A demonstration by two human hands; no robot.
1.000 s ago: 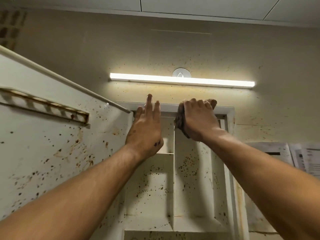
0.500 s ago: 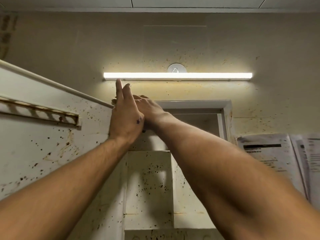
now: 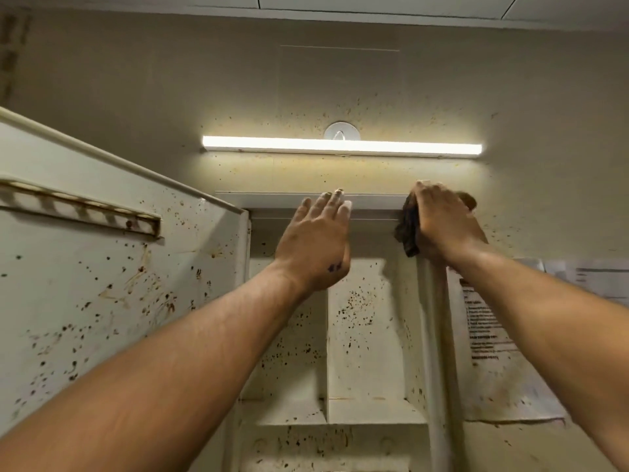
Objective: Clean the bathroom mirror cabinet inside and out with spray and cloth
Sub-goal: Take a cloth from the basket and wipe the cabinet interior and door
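Brown, rust-like specks cover nearly every white surface of the mirror cabinet (image 3: 430, 335), from the back panels of its compartments to the inner face of the open door (image 3: 102, 294) swung out at the left. The step in hand looks like wiping the cabinet's top frame (image 3: 272, 201). The right hand (image 3: 442, 223) is curled round a dark, crumpled cloth (image 3: 406, 229) and presses it against the upper right corner, where the top frame meets the right upright. The left hand (image 3: 315, 240) lies flat, fingers straight and close together, holding nothing; its fingertips (image 3: 332, 197) touch the top frame near its middle, apparently to steady the body. A bare stretch of frame lies between the two hands. No spray bottle shows in view.

I judge the task far from done: the vertical divider (image 3: 326, 342), the shelves (image 3: 371, 408) below it and the door's small rail (image 3: 81, 212) all carry spots. The next move probably calls for dragging the cloth along the frame or down the right upright with firm pressure, since the marks look dried on. The cloth already looks dirty, so it may smear rather than lift. A lit tube lamp (image 3: 340, 146) hangs on the wall (image 3: 170, 97) just above, and printed sheets (image 3: 490, 352) are stuck beside the cabinet on the right; a wide stroke could catch them
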